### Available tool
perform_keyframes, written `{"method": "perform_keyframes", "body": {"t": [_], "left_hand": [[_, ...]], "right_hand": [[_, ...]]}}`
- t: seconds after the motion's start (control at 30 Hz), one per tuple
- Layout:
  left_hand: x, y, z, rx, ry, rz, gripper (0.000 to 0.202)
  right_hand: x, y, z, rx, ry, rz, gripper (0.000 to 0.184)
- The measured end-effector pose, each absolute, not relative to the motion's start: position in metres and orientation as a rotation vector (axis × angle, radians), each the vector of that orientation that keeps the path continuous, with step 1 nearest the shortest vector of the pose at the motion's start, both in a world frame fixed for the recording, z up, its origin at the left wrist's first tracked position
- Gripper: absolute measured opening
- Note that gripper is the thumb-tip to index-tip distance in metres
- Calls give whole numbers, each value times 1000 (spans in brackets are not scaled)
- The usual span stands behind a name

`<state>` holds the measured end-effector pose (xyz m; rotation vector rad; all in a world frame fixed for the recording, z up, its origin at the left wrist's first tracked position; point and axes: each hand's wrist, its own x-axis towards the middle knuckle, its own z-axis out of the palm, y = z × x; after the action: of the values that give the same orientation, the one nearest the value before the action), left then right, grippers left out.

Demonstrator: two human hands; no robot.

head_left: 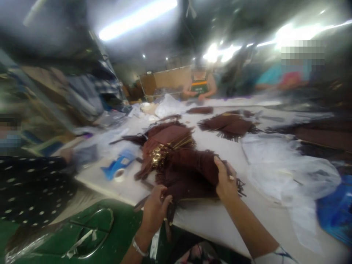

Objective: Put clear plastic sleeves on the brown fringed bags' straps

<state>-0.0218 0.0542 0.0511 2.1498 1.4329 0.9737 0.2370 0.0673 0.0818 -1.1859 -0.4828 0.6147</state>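
My right hand [227,179], with a ring on one finger, is closed on the right edge of a dark brown fringed suede-like bag piece [192,179], thumb on top. Lower left, my left hand [155,209] has curled fingers at the table's front edge, closed around a narrow brown strap [169,218] with small brass-coloured bits. Its exact grip is blurred. Behind the piece lies a stack of brown suede-like pieces [170,135] with fringes. Gold-coloured metal rings [158,156] are bunched on the stack's left side.
On the white table [206,216] are a tape roll [119,176], blue plastic [119,163], clear plastic bags [286,168] and another brown fringed pile [228,124]. A co-worker in a dotted sleeve [33,187] is at left; others sit across. A green stool [110,227] stands lower left.
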Motion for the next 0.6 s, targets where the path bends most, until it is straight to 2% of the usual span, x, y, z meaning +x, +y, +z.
{"method": "perform_keyframes", "body": {"t": [0.1, 0.33, 0.57, 0.6], "left_hand": [[-17, 42, 37, 2422, 1446, 780, 44], [-7, 69, 78, 2679, 1336, 605, 10], [6, 93, 111, 2504, 1135, 835, 6], [6, 94, 113, 2486, 1101, 851, 12]], "right_hand": [[235, 72, 75, -1183, -393, 687, 43], [224, 64, 64, -1188, -520, 790, 40], [239, 59, 61, -1168, -532, 821, 42], [240, 60, 61, -1165, -534, 825, 41]]}}
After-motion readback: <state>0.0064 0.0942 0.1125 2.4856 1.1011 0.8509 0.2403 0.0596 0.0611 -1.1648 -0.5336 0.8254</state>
